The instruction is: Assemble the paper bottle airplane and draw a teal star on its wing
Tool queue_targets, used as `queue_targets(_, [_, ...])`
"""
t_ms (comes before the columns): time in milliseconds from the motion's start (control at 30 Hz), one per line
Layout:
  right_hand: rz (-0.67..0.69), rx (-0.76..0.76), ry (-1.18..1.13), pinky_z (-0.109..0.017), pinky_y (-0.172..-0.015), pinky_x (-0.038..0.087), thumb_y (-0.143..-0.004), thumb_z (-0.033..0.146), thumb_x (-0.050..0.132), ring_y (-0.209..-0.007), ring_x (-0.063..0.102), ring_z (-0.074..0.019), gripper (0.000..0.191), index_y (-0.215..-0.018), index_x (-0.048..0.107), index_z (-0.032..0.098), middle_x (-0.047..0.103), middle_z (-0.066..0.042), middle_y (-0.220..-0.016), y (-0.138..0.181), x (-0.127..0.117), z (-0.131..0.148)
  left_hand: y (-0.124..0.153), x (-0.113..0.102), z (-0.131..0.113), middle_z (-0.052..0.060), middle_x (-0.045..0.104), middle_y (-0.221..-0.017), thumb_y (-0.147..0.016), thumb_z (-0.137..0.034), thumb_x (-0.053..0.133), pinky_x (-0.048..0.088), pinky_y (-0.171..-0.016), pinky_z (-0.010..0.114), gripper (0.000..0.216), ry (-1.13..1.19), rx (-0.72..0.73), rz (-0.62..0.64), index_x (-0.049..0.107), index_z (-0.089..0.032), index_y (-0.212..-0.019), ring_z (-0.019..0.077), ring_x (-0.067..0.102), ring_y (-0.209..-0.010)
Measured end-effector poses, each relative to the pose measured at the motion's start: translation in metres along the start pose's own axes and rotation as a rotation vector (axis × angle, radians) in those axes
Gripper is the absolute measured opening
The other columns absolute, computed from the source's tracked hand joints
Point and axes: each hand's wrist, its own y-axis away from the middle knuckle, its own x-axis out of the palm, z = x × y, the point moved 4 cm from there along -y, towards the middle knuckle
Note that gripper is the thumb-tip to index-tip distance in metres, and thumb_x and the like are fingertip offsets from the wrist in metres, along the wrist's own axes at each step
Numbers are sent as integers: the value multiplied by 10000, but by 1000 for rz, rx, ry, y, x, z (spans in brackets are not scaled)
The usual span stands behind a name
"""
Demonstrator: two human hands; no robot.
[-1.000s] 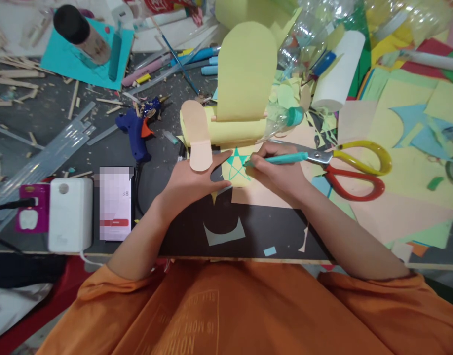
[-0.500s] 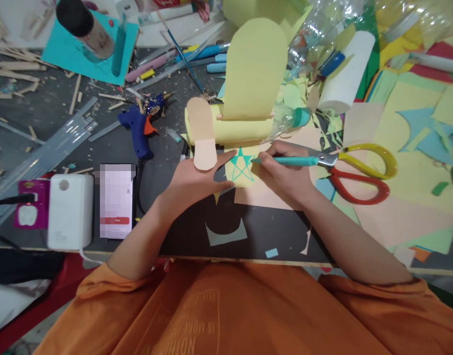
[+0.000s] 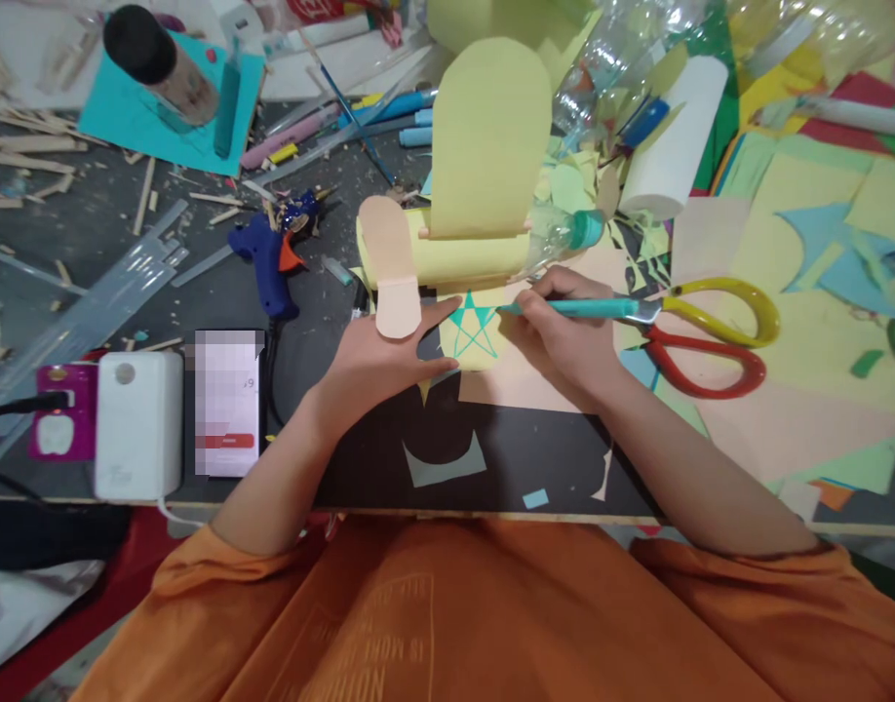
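Note:
My right hand [image 3: 571, 327] grips a teal marker [image 3: 601, 308], its tip at the right point of a teal five-pointed star [image 3: 469, 314]. The star is drawn on a small yellow paper [image 3: 453, 359] and coloured in only along its upper parts; its lower points are outlines. My left hand [image 3: 381, 366] lies spread, thumb and forefinger touching the paper's left side. Just beyond is a bottle wrapped in yellow paper [image 3: 477, 258] with a teal cap [image 3: 586, 229]. A large rounded yellow flap [image 3: 491, 136] and a peach rounded strip [image 3: 389, 244] are attached to it; the strip overlaps my left hand.
Scissors [image 3: 718, 336] with yellow and red handles lie right of my right hand, among paper sheets [image 3: 820, 370]. On the left are a blue glue gun [image 3: 272, 263], clear glue sticks [image 3: 118, 302], a phone [image 3: 228, 405] and a white power bank [image 3: 138, 424]. Markers [image 3: 293, 136] lie behind.
Teal colouring has spread into the star's upper right part. The marker stays in my right hand, which has shifted slightly. My left hand keeps its place on the paper.

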Motion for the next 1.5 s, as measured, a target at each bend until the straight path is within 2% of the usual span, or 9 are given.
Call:
queue_targets(167, [126,-40,-8,-287,-555,342,-784,213,615,-551,414,-118,271,-552,476,223,485,45,-528,0,6,1,0,0,0,-46,573,-1503,-889,-519,657,452,-1113,316,661,-3,8,-12,441,-429,-1508,248,540,-1374])
queue_targets(333, [-7,1,-2,-280,-570,333,-788,197,597,-559,384,-107,297,-544,430,221,433,56,-535,-1,0,0,2,0,-1,-33,571,-1506,-903,-508,651,435,-1126,301,660,-18,11,-9,436,-402,-1518,239,536,-1381])
queue_targets(500, [101,-7,-43,-279,-556,324,-776,209,615,-546,411,-110,272,-542,477,217,480,52,-529,-2,5,4,2,-1,-1,-44,569,-1507,-903,-513,645,432,-1116,280,658,-21,7,-1,433,-411,-1518,237,532,-1382])
queue_targets(700, [-12,27,-15,-284,-562,314,-781,136,599,-531,378,-105,316,-536,420,222,420,60,-518,-4,-1,-3,2,1,-1,-51,563,-1511,-906,-527,637,426,-1116,280,665,-12,4,-4,419,-414,-1524,243,521,-1391])
queue_targets(833, [63,3,-48,-284,-567,323,-787,158,619,-546,395,-109,293,-556,450,222,456,54,-542,-3,2,-3,1,0,-1,-31,563,-1512,-898,-525,657,447,-1107,305,675,-17,5,-5,430,-401,-1521,257,518,-1397])
queue_targets(1000, [-27,44,-9,-286,-557,313,-767,170,597,-530,400,-104,290,-533,433,221,438,57,-508,-4,-1,-1,0,-1,-2,-41,561,-1515,-896,-504,670,464,-1098,318,678,-18,-8,-2,426,-408,-1521,258,520,-1399])
queue_targets(1167, [44,34,-49,-282,-565,321,-765,188,590,-544,384,-102,280,-541,425,224,437,57,-532,-5,2,0,1,-1,-2,-32,561,-1517,-899,-508,663,466,-1098,320,671,-19,5,-7,431,-402,-1520,258,522,-1398])
queue_targets(1333, [-19,88,-5,-289,-561,313,-752,152,584,-534,394,-108,292,-530,408,225,412,59,-510,-4,-1,-6,0,1,1,-36,568,-1509,-898,-521,652,455,-1103,310,672,4,0,-7,428,-402,-1521,253,529,-1389])
queue_targets(1500, [38,66,-45,-286,-574,341,-775,204,599,-566,413,-109,271,-557,438,223,448,55,-548,-4,2,-6,-1,3,2,-63,554,-1520,-898,-544,640,462,-1087,306,673,29,8,-2,415,-429,-1521,257,525,-1392])
